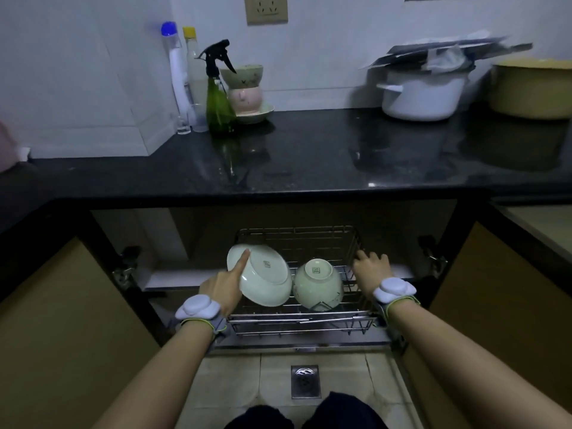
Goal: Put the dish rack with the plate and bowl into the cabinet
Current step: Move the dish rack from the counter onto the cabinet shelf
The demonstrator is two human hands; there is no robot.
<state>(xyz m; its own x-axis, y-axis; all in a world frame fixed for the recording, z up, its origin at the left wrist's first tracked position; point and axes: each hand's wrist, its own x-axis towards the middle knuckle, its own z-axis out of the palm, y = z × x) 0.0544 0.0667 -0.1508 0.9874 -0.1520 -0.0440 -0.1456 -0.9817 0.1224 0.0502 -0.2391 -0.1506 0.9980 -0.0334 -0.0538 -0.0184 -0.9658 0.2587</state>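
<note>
**Wire rack held at the mouth of the open cabinet**

Dark stone countertop (309, 156) spanning the whole width, glossy, mirroring the items above it. Pale tiled wall (93, 72) behind, with a socket plate (266, 9) cut off by the top edge at 12 o'clock. Below the counter, open cabinet (192, 236), both tan doors (495, 289) swung outward and running off the frame at 9 and 3 o'clock; interior dim, back wall hard to make out. Tiled floor (229, 376) with a metal drain (305, 380) at 6 o'clock, dark-clothed knees cropped by the bottom edge.

On the counter at 2 o'clock: white pot (424, 94) under blurred flat sheets, contents hidden; yellowish pot (532, 88) cut off at the right. At 11 o'clock: two tall bottles, a green spray bottle (218, 100), stacked bowls (246, 88) on a saucer.

At centre, dish rack (300, 323) sitting in the cabinet opening, far end inside the shadow, near rail toward the floor. Inside it, plate (263, 274) leaning on edge at the left, underside showing; bowl (318, 284) upturned just to its 3 o'clock, stamp on each base too small to read.

Left hand (224, 289) at the rack's left side, index finger extended onto the plate's rim; remaining fingers hidden behind the plate, so grasp cannot be told. Right hand (371, 269) curled over the rack's right rail, gripping it. White wrist-worn devices on both.
</note>
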